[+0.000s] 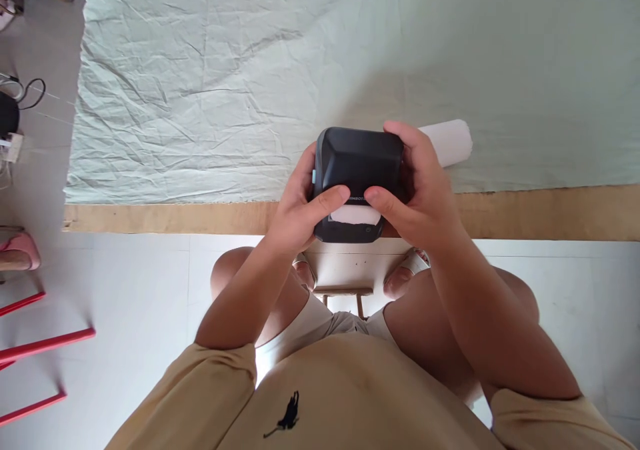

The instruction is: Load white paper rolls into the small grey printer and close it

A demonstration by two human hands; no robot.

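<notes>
A small black printer-like device [361, 163] is held over the table's near edge, with white paper [356, 215] showing at its front slot. My left hand [303, 207] wraps round its left side, thumb on the top near the lettering. On the other side my right hand [417, 183] grips it, its thumb also on the top. Just right of my right hand, a white paper roll [449, 142] lies on the pale green cloth, its left end partly hidden by the hand.
The wrinkled pale green cloth [200, 103] covers the table, whose bare wooden edge [175, 217] runs along the front. Red metal legs [50, 345] stand on the floor at the left. Cables and a black object [9, 113] lie farther back there.
</notes>
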